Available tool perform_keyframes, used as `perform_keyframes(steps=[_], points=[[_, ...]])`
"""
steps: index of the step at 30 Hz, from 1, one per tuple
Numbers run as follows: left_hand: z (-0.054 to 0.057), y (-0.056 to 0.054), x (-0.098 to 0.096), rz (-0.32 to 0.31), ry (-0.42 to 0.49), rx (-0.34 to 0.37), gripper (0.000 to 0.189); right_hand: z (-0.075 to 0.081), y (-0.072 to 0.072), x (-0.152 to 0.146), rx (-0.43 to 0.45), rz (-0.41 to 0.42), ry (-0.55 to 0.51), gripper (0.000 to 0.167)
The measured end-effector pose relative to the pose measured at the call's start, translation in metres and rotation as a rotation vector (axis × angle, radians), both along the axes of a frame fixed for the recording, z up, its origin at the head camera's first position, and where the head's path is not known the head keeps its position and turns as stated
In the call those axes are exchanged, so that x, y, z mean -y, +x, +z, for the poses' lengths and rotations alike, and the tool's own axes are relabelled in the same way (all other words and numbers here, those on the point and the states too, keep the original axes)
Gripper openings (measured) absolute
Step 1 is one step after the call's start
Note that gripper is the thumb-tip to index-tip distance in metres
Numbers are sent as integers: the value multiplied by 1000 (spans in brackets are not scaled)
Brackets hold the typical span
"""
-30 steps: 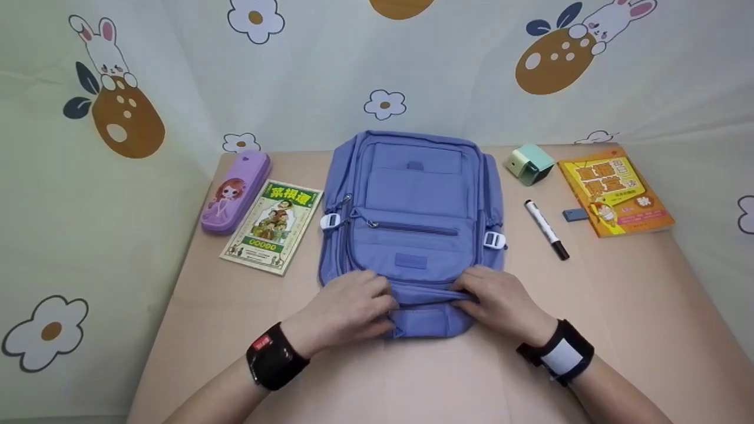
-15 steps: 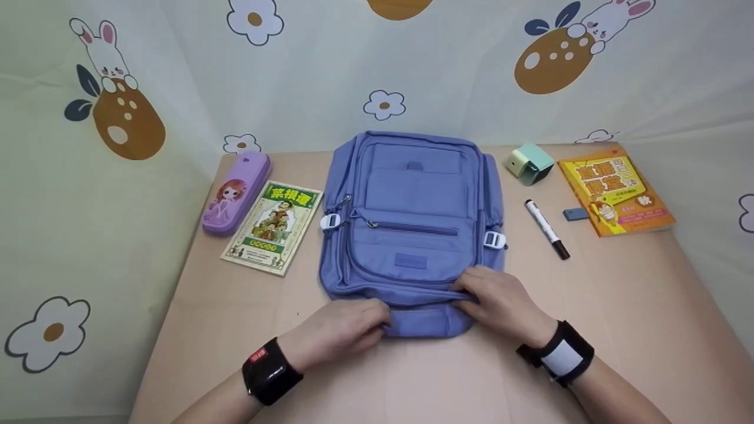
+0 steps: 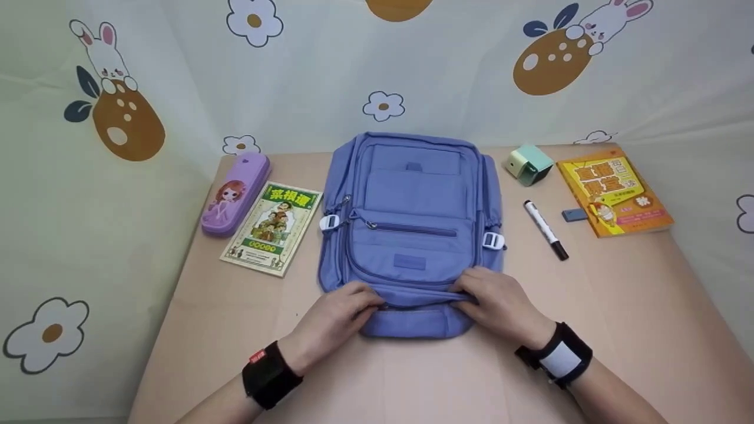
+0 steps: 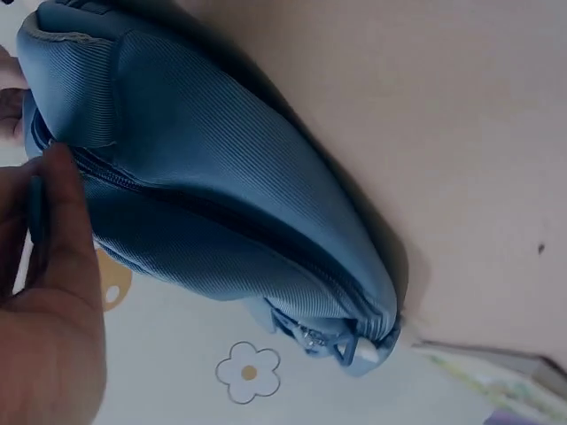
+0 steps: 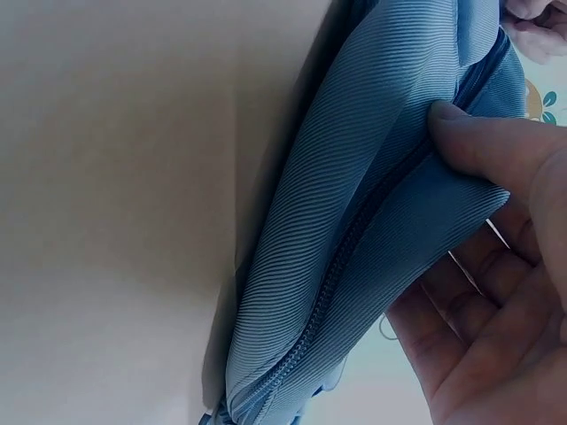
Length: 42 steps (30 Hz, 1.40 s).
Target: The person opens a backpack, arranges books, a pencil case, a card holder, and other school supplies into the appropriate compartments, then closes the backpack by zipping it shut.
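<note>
A blue-purple backpack lies front side up on the table, its bottom end toward me. My left hand is at the bottom edge. In the left wrist view its fingers pinch a small blue zipper pull, mostly hidden between them, along the dark zipper. My right hand grips the fabric at the bottom right. The right wrist view shows the thumb pressing the cloth beside the zipper, with the other fingers behind the fold.
Left of the backpack lie a purple pencil case and a green-and-cream book. On the right are a mint-green pencil sharpener, a marker, a small blue-grey block and an orange book.
My left hand first shifts down and left along the backpack's bottom edge, then slightly up, baring more of that edge. The right hand keeps its hold in nearly the same place.
</note>
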<state>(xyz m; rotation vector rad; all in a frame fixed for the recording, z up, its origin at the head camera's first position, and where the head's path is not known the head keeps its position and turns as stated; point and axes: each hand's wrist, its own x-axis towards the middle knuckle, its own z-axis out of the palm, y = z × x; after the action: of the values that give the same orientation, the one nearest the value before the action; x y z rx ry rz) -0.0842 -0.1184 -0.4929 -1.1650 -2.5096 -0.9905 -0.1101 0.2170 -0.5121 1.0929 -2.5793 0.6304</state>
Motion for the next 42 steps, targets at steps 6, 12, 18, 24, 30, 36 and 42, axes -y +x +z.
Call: perform_keyframes(steps=[6,12,18,24,30,36,42], points=[[-3,2,-1,77,-103,-52,12,-1,0,0,-1,-1,-2,23],[-5,2,-2,113,-124,-77,7,0,1,1,14,-10,7,23],[-5,4,0,151,-166,-121,5,-1,1,0,14,-10,3,22],[-6,6,10,205,-202,-128,8,-1,1,1,8,-10,2,22],[-8,8,28,255,-213,-128,10,1,2,2,10,-29,15,22],[-8,5,39,276,-236,-136,4,2,2,2,26,-29,16,22],[-9,2,50,329,-259,-165,7,2,3,1,32,-24,15,22]])
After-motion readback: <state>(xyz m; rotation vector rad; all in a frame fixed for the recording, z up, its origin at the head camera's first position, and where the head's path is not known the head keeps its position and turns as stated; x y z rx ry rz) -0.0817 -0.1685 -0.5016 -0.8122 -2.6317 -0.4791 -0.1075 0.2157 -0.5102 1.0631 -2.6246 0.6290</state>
